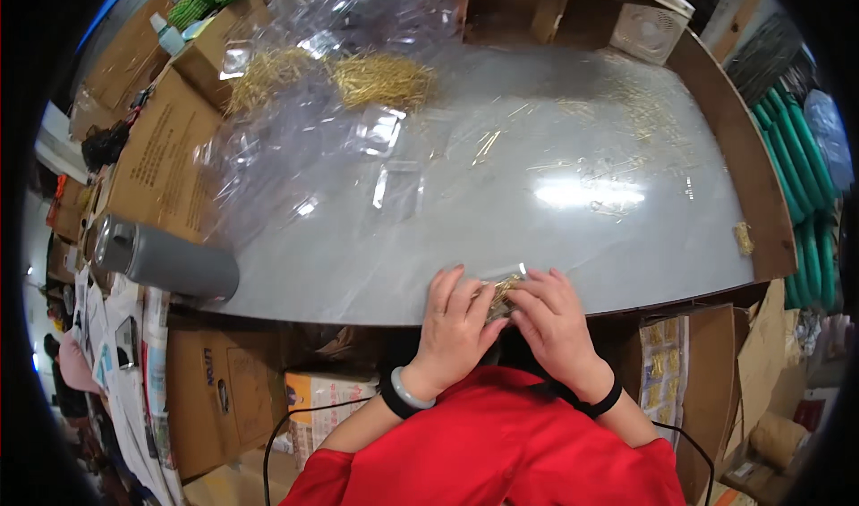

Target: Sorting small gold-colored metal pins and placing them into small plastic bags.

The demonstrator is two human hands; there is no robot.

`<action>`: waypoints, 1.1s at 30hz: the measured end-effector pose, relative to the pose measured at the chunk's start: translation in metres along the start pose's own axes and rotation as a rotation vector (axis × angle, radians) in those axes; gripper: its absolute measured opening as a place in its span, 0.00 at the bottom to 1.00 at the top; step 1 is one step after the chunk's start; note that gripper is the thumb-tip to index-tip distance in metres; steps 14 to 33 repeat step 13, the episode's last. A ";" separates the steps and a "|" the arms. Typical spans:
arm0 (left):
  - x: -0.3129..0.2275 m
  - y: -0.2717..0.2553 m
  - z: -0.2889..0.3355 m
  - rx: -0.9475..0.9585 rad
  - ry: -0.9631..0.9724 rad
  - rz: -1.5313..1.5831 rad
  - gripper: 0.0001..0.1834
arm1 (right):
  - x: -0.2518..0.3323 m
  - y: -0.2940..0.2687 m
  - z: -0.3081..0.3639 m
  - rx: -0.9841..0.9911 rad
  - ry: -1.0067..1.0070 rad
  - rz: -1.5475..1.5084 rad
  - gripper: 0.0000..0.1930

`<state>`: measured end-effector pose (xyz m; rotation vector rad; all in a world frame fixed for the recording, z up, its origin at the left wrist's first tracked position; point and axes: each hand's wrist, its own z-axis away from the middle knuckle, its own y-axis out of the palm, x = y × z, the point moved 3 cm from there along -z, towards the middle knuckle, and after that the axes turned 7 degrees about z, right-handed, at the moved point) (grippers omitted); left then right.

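At the near edge of the grey table, my left hand [455, 325] and my right hand [557, 327] come together around a small clear plastic box [522, 272]. Thin gold pin-like pieces [503, 293] show in it between my fingers. My left fingers bend over its left side, while my right fingers and thumb press on the right. Most of the box is hidden by my fingers, and a slight blur hides whether it has a lid on. Loose gold pieces [488, 146] lie farther up the table.
Many clear plastic boxes [295, 148] pile up at the left and back, with a heap of gold pieces [383, 81] among them. A grey bottle [170, 257] lies at the left edge. Cardboard walls [729, 139] border the table. A small gold bundle [744, 238] sits right.
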<state>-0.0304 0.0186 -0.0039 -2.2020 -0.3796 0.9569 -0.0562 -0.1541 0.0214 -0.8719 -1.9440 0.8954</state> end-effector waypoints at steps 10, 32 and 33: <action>0.003 0.001 -0.006 0.015 0.006 0.070 0.32 | -0.027 -0.045 -0.040 0.219 -0.115 0.075 0.24; 0.004 0.001 -0.004 0.005 -0.020 0.072 0.32 | -0.016 -0.010 -0.005 0.246 -0.135 0.078 0.27; 0.004 0.001 -0.004 0.005 -0.020 0.072 0.32 | -0.016 -0.010 -0.005 0.246 -0.135 0.078 0.27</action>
